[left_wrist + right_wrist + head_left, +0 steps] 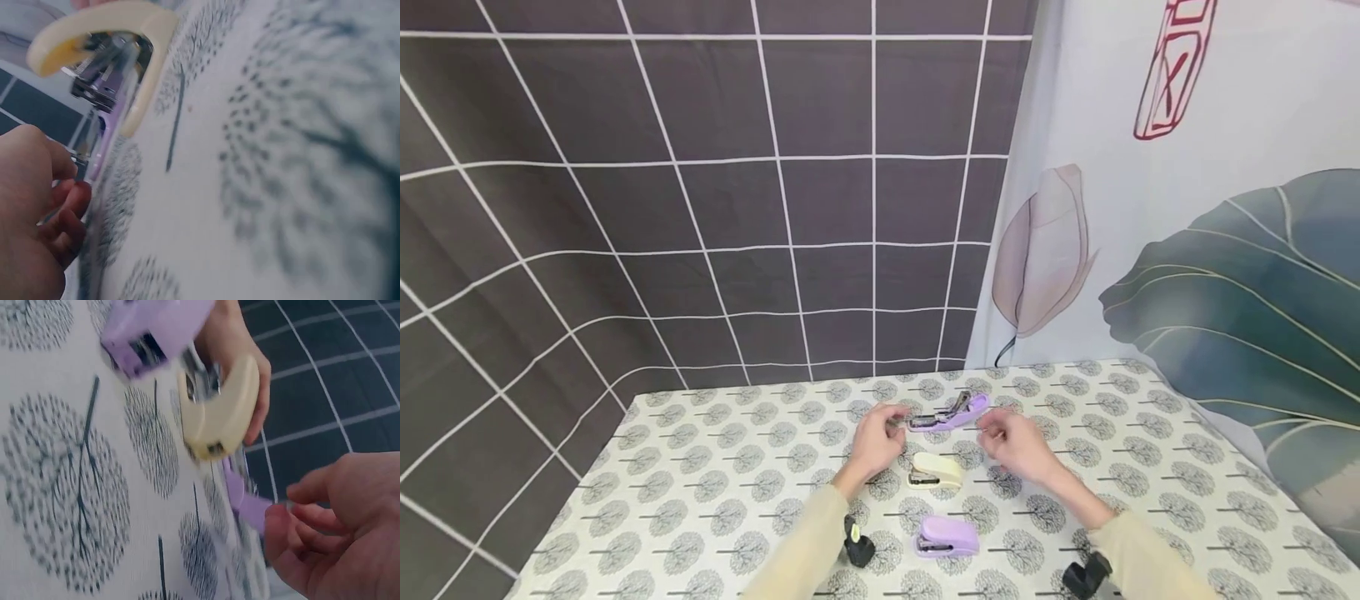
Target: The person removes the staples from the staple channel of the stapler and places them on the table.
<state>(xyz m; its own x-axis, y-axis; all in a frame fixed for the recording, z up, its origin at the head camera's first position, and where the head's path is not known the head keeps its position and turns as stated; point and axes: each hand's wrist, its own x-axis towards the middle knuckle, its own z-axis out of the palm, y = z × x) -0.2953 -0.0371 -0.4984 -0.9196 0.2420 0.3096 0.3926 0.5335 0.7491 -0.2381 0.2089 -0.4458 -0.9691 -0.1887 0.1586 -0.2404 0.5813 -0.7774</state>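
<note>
One opened purple plastic stapler point(951, 421) was positioned between left hand point(878, 437) and right hand point(1017, 443), toward the tree-printed worktop's point(820, 521) far side. Right grip was held loosely curled; whether left grip was clamped could not be told. One cream plastic stapler point(938, 468) and one closed purple stapler point(951, 532) were ranged nearer.

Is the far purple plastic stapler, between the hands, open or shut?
Open: in the head view, the far purple plastic stapler shows its metal inner parts exposed, with no cover closed over them.
</note>
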